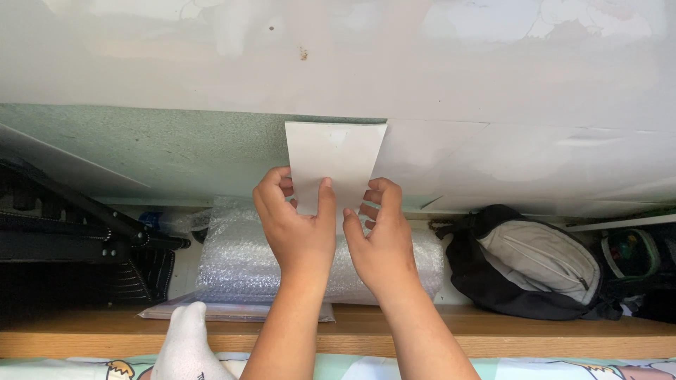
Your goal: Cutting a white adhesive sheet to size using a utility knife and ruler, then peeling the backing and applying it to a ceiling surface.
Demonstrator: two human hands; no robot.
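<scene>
Both hands pinched a white sheet against the wall.
Left hand (pixel 296 225) and right hand (pixel 380 236) gripped the white sheet (pixel 336 158) by its lower edge; below, a bubble-wrap roll (pixel 239 264), half hidden by arms; right, a grey-black bag (pixel 535 264).

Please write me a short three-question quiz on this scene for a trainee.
1. True or false: both hands hold the white sheet against the wall.
2. What lies right below the hands? A) roll of bubble wrap B) a bucket C) a lamp
3. Which hand is nearer the grey and black bag?

Key:
1. True; left hand and right hand pinch its lower edge.
2. A, the roll of bubble wrap.
3. The right hand.
</scene>
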